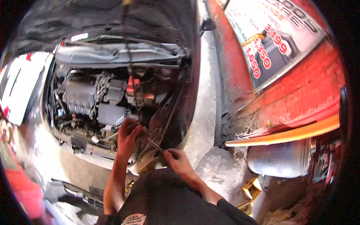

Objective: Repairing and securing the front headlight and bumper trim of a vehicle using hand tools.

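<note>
My right hand (179, 161) is closed on one end of a thin metal rod (155, 144), which slants up and left toward my other hand. My left hand (128, 137) is held higher, over the front corner of the engine bay, with its fingers bent together. Whatever its fingertips hold, if anything, is too small to make out. Both hands are above the near edge of an open car engine bay (80, 93). A dark grey box-shaped cover (111, 114) lies just beyond my left hand, and a red part (131, 85) shows farther back.
The raised hood (90, 18) hangs over the bay, with a dark cord or rod (129, 56) running down from it. On the right stand a red wall (300, 90) with a sign (277, 37), an orange bar (285, 134) and a metal drum (279, 159). A white car (26, 86) is at left.
</note>
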`<state>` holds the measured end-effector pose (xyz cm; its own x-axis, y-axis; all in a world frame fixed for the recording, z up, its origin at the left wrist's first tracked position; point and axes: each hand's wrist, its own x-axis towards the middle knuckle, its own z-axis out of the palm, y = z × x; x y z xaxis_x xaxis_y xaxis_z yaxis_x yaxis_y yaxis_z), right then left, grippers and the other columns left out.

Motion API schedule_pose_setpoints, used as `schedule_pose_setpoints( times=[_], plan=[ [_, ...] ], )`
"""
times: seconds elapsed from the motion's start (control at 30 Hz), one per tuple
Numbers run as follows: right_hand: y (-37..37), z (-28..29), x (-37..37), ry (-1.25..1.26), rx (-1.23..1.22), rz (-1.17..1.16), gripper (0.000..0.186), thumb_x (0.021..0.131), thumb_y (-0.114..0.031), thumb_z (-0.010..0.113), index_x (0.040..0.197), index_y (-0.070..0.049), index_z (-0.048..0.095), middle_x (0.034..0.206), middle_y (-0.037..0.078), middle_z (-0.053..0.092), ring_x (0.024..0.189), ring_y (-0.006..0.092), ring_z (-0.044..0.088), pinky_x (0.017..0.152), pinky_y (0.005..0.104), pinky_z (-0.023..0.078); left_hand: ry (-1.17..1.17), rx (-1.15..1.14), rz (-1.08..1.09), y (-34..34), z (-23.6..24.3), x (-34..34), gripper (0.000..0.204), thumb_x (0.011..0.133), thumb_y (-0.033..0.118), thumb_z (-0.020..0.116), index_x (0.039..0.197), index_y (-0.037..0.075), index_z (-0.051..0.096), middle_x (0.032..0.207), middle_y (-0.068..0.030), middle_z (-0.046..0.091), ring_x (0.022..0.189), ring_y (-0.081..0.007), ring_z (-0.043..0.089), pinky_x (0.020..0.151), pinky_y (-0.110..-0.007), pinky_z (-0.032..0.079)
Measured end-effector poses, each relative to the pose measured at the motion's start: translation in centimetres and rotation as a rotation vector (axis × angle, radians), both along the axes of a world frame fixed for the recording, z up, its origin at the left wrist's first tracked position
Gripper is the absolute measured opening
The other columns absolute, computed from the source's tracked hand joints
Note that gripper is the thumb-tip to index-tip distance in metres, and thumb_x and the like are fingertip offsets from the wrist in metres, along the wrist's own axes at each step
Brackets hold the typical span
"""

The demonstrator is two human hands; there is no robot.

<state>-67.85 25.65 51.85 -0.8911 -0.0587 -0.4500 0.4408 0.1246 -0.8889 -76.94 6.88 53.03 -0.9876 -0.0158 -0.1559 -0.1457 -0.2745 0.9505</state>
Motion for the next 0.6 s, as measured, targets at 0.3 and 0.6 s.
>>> schedule_pose_setpoints(
  times=[0.3, 0.6],
  plan=[
    [-2.7, 1.2, -8.2, 0.644, 0.020, -0.359, 0.015, 0.086, -0.008, 0.059, 0.098, 0.000, 0.057, 0.080, 0.014, 0.063, 0.074, 0.0156, 0.060, 0.067, 0.0286, 0.047, -0.069, -0.399, -0.286, -1.3, -0.7, 8.1, 0.023, 0.087, 0.017, 0.060, 0.087, -0.006, 0.063, 0.075, -0.0135, 0.066, 0.066, -0.0198, 0.065, 0.064, -0.031, 0.052],
    [-11.4, 1.6, -4.5, 0.792, 1.050, 0.622, 0.014, 0.074, -0.018, 0.058, 0.081, -0.009, 0.066, 0.087, 0.007, 0.057, 0.084, 0.0213, 0.055, 0.076, 0.0343, 0.043, -0.096, -0.018, -0.308, 5.4, -7.9, 8.2, 0.045, 0.090, 0.037, 0.052, 0.117, 0.001, 0.047, 0.101, -0.0124, 0.059, 0.083, -0.0196, 0.060, 0.071, -0.033, 0.051]
  ],
)
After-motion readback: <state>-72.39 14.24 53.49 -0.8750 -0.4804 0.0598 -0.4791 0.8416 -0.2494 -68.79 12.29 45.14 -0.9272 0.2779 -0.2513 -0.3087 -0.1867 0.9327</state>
